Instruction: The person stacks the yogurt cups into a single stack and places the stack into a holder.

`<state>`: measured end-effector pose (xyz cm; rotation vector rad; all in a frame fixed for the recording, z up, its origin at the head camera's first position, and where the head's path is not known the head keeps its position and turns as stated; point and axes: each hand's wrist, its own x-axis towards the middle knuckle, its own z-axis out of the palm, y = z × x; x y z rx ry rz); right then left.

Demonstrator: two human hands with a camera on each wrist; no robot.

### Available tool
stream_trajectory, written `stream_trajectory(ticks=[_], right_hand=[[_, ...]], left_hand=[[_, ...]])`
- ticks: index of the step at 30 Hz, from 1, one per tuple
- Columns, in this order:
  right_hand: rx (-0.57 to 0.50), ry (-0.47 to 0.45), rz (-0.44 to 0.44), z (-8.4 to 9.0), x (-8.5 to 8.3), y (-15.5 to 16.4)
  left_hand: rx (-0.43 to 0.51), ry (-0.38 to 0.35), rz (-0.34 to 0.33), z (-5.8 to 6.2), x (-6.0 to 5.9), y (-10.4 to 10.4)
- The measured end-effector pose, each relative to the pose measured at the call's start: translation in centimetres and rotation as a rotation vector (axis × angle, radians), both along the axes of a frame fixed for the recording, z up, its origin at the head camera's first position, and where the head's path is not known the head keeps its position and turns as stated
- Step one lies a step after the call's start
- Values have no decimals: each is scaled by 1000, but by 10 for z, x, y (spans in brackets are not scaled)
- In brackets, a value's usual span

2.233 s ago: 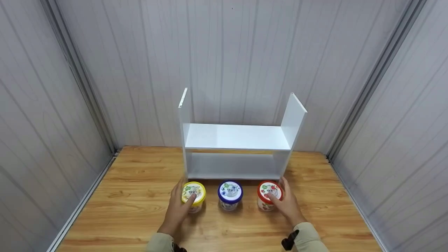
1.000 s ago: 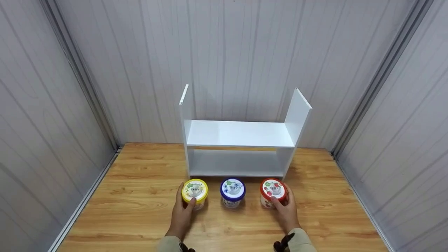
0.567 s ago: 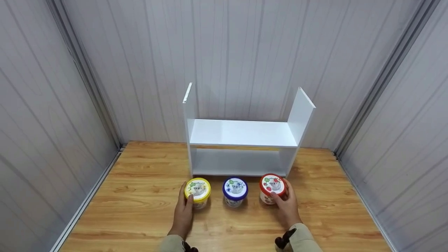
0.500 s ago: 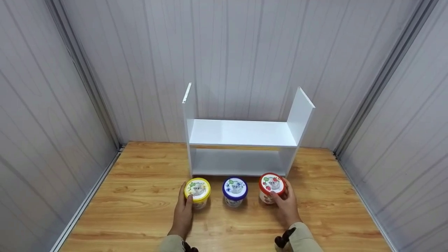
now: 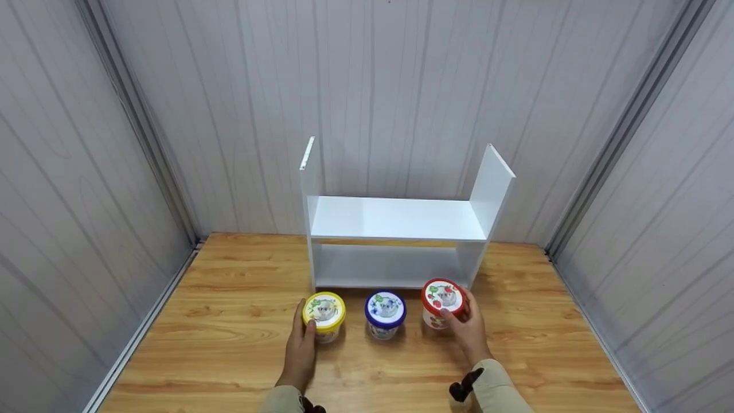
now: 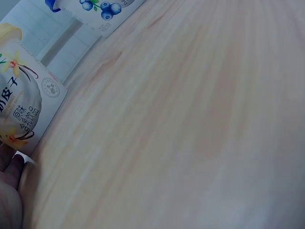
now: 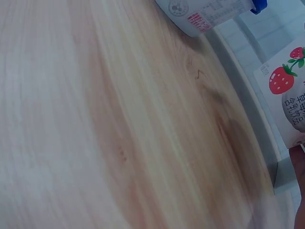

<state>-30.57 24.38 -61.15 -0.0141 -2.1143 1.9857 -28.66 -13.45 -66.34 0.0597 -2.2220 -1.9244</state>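
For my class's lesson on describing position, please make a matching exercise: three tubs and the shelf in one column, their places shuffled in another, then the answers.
1. yellow-lidded tub
2. blue-lidded tub
3. red-lidded tub
4. white shelf

A. behind the tubs
B. gripped by the right hand
C. gripped by the left hand
D. between two tubs, untouched

Pairs: 1-C, 2-D, 3-B, 4-A

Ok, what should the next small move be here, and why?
Probably ease the red-lidded tub forward over the lower shelf board: the right grip holds it, it looks raised off the table in the right wrist view, and the board lies just beyond it.
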Motion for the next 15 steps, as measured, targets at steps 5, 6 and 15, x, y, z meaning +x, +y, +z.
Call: stream_trajectory(ticks=[5,6,15], right_hand=[[35,22,11,20,8,-6],[48,30,11,20,8,-7],[28,21,-3,4,-13,-4]], left_hand=[[-8,-13,-7,-1,-1,-1],[-10,-15,-5,-1,-1,-1],[-10,7,11,0,0,-1]])
